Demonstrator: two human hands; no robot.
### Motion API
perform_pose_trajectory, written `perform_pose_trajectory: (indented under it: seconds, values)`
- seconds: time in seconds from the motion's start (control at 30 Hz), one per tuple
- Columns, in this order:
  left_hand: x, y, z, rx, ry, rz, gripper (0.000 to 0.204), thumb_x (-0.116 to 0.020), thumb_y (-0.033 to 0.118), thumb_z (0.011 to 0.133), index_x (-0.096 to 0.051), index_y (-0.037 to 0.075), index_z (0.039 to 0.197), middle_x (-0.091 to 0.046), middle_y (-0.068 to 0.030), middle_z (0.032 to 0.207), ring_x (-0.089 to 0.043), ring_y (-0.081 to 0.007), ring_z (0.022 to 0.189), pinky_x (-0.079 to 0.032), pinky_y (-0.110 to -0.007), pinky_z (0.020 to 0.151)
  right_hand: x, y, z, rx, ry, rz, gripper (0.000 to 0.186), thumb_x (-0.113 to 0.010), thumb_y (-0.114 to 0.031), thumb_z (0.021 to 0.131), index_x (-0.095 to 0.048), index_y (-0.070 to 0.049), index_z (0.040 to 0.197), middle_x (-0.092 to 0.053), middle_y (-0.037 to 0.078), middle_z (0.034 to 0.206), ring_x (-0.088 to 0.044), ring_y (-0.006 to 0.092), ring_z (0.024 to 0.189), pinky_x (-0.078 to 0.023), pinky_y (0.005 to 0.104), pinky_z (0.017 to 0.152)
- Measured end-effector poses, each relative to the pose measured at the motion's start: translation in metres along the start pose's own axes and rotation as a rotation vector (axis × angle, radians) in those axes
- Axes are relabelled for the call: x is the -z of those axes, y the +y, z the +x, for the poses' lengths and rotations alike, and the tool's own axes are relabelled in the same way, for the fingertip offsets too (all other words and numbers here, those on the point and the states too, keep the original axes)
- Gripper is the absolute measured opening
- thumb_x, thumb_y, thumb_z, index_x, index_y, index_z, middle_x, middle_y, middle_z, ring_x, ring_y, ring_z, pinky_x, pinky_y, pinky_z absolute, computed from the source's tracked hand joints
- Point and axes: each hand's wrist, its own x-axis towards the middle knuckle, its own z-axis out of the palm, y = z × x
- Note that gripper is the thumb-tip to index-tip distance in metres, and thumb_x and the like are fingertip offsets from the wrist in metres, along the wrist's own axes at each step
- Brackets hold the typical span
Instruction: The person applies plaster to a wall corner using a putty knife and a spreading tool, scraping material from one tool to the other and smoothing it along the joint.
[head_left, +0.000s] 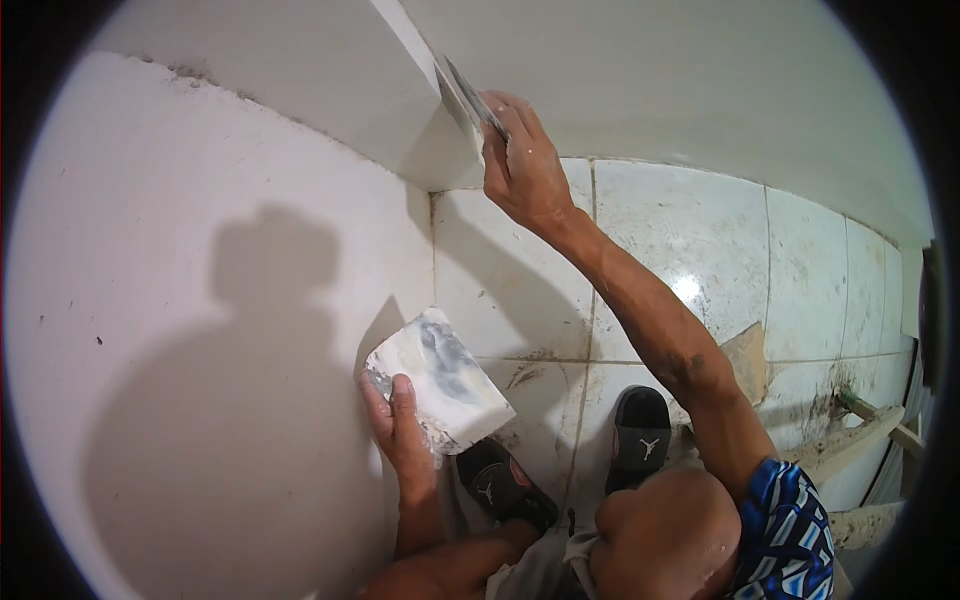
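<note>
Head view: your right hand (525,155), top centre of the frame, has its fingers closed on a thin flat blade (468,95), edge-on beside a pale seam in the upper wall (650,80); whether it touches, you can't tell from here. Your left hand (400,425), lower centre-left, is clamped at the lower-left corner of a white block-like holder (445,365), tilted and smeared with grey and white paste. You appear to be at the step of working the blade along that seam; the next move likely calls for a steady, shallow angle, with the holder kept within reach. Farther out are tiled floor (680,220), two black sandals (638,440) below centre, and wooden pieces (850,445) at lower right.
</note>
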Motion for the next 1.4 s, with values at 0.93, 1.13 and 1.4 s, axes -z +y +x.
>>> perform_pose_trajectory:
  seconds: [0.93, 1.13, 1.4]
  values:
    - [0.007, -0.009, 0.003, -0.009, -0.030, -0.025, 0.042, -0.051, 0.020, 0.101, -0.040, -0.002, 0.135, -0.054, -0.0124, 0.124, -0.051, -0.0166, 0.111, -0.041, -0.030, 0.098, -0.013, -0.023, -0.032, 0.026, -0.034, -0.012, 0.057, -0.056, 0.013, 0.073, -0.048, 0.005, 0.129, -0.052, 0.020, 0.115, -0.052, 0.0383, 0.107, -0.050, 0.0426, 0.081]
    - [0.004, -0.006, 0.001, -0.008, -0.008, -0.028, 0.040, -0.051, 0.020, 0.101, -0.041, -0.002, 0.134, -0.054, -0.0123, 0.123, -0.051, -0.0162, 0.110, -0.040, -0.030, 0.098, 0.006, 0.000, -0.013, -0.040, 0.009, 0.014, 0.039, -0.053, 0.008, 0.084, -0.053, 0.002, 0.123, -0.054, 0.021, 0.115, -0.056, 0.0395, 0.101, -0.050, 0.0431, 0.082]
    - [0.001, -0.005, 0.001, -0.011, -0.013, -0.014, 0.039, -0.051, 0.020, 0.101, -0.042, -0.003, 0.132, -0.055, -0.0121, 0.121, -0.052, -0.0158, 0.108, -0.041, -0.030, 0.097, -0.009, 0.006, -0.008, -0.014, -0.015, 0.052, 0.040, -0.052, 0.008, 0.085, -0.053, 0.001, 0.124, -0.055, 0.019, 0.118, -0.055, 0.0376, 0.107, -0.049, 0.0433, 0.087]
